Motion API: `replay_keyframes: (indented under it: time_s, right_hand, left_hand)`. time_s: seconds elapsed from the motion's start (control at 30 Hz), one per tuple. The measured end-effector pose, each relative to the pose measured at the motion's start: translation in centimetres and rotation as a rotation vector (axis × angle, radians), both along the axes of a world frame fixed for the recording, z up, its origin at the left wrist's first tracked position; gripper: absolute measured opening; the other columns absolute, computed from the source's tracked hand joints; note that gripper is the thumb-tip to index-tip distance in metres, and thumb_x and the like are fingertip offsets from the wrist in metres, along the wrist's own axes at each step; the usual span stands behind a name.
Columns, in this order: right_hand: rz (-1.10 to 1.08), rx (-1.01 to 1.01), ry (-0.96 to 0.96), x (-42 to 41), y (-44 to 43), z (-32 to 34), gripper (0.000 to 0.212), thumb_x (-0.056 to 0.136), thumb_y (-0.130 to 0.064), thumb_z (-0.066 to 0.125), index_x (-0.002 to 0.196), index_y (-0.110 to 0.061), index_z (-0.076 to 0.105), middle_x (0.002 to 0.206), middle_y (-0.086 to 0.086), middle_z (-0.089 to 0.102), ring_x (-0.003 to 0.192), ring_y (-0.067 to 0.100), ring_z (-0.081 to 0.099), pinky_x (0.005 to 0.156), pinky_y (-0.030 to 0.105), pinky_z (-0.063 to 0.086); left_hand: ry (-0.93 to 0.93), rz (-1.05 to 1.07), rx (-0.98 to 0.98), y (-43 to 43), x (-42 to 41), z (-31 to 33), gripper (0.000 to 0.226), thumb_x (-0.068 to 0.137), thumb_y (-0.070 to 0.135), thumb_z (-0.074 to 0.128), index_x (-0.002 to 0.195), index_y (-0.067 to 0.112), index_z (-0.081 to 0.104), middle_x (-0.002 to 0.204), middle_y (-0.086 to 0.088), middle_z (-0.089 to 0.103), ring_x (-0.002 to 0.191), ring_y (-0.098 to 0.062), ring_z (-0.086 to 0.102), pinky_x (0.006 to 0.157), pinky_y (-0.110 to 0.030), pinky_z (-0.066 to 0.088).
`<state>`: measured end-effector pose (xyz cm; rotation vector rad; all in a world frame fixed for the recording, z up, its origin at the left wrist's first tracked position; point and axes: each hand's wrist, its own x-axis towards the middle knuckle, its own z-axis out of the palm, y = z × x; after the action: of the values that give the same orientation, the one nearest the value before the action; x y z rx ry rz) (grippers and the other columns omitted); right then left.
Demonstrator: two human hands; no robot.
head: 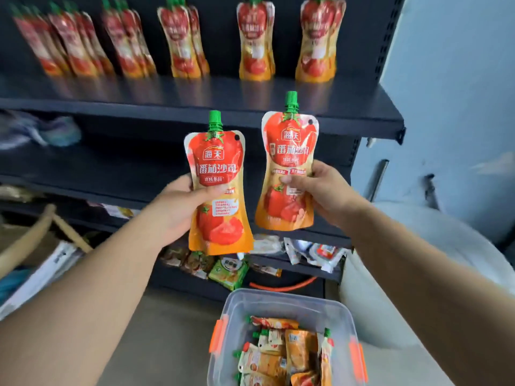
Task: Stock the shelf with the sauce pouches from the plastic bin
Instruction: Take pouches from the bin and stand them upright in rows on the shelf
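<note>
The left hand [178, 207] grips the left pouch [217, 190] round its waist, thumb across the front and cap up, just left of centre. Toward 1 o'clock and a little higher, the right pouch [288, 168] hangs upright and apart from the first. The right hand [320, 188] pinches it, thumb on the front and fingers behind.

At 12 o'clock the shelf [306, 98] carries standing pouches [255, 37] in rows from 10 to 1 o'clock, with bare board in front of them. At 6 o'clock the plastic bin [278, 302] holds spare pouches [278, 355] lying in a heap.

The likely trouble is toppling. These soft pouches stand only on a narrow folded base, so one set down crooked or nudged into a row could tip and take its neighbours with it. With both hands full, neither is free to steady a wobble. A pouch left too near the front edge could slide off.
</note>
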<state>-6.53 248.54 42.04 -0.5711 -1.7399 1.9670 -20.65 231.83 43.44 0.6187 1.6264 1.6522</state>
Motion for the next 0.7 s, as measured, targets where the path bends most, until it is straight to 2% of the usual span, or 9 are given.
replay_keyframes:
  time_s: [0.07,0.17,0.3,0.37,0.53,0.6,0.7]
  right_hand:
    - [0.033,0.038,0.066,-0.1,-0.8,3.6,0.015,0.080,-0.002,0.063,0.089,-0.014,0.062,0.080,0.000,0.073,0.075,0.017,0.069,0.078,0.036,0.056]
    - [0.065,0.077,0.113,-0.3,-2.2,7.8,0.013,0.082,-0.006,0.063,0.091,-0.015,0.062,0.085,0.000,0.073,0.081,0.018,0.070,0.079,0.036,0.056]
    - [0.058,0.120,0.126,-1.1,-3.9,12.2,0.023,0.083,-0.008,0.064,0.105,-0.009,0.058,0.102,0.009,0.068,0.096,0.026,0.066,0.086,0.041,0.053]
    - [0.056,0.162,0.116,-2.0,-4.6,13.7,0.029,0.083,-0.010,0.064,0.111,-0.009,0.057,0.106,0.009,0.068,0.099,0.027,0.066,0.088,0.042,0.053]
    - [0.040,0.267,0.073,-5.8,-7.0,15.7,0.031,0.081,-0.016,0.068,0.110,-0.013,0.058,0.110,0.007,0.067,0.101,0.025,0.065,0.093,0.047,0.049]
    - [0.027,0.274,0.061,-8.1,-8.3,16.1,0.033,0.080,-0.017,0.069,0.111,-0.012,0.057,0.110,0.008,0.067,0.101,0.024,0.065,0.094,0.048,0.049]
    - [0.023,0.284,0.060,-11.7,-10.4,16.4,0.031,0.080,-0.017,0.069,0.109,-0.013,0.058,0.108,0.006,0.068,0.100,0.023,0.065,0.094,0.047,0.049]
  left_hand:
    - [0.032,0.014,0.039,-0.9,0.3,3.2,0.022,0.075,0.006,0.062,0.094,0.018,0.060,0.096,-0.003,0.067,0.091,-0.018,0.063,0.078,-0.034,0.049]
    - [0.074,0.023,0.058,-2.1,0.3,6.9,0.033,0.064,0.014,0.067,0.097,0.019,0.059,0.100,-0.003,0.067,0.094,-0.019,0.063,0.080,-0.036,0.049]
    - [0.128,0.040,0.094,-3.9,-0.6,10.5,0.029,0.075,0.009,0.064,0.101,0.019,0.058,0.104,-0.004,0.066,0.097,-0.019,0.062,0.079,-0.034,0.048]
    - [0.146,0.053,0.115,-4.8,-1.5,11.8,0.031,0.073,0.008,0.065,0.101,0.019,0.058,0.104,-0.004,0.066,0.097,-0.019,0.062,0.081,-0.034,0.048]
    - [0.174,0.065,0.131,-7.8,-5.0,13.5,0.048,0.056,0.017,0.069,0.102,0.020,0.057,0.105,-0.004,0.066,0.099,-0.020,0.061,0.090,-0.039,0.046]
    - [0.176,0.065,0.144,-9.0,-7.1,13.8,0.048,0.057,0.016,0.069,0.103,0.020,0.057,0.105,-0.004,0.066,0.099,-0.020,0.061,0.089,-0.039,0.046]
    - [0.186,0.074,0.153,-11.0,-10.8,14.1,0.035,0.069,0.010,0.067,0.101,0.020,0.057,0.103,-0.003,0.065,0.097,-0.019,0.061,0.087,-0.037,0.047]
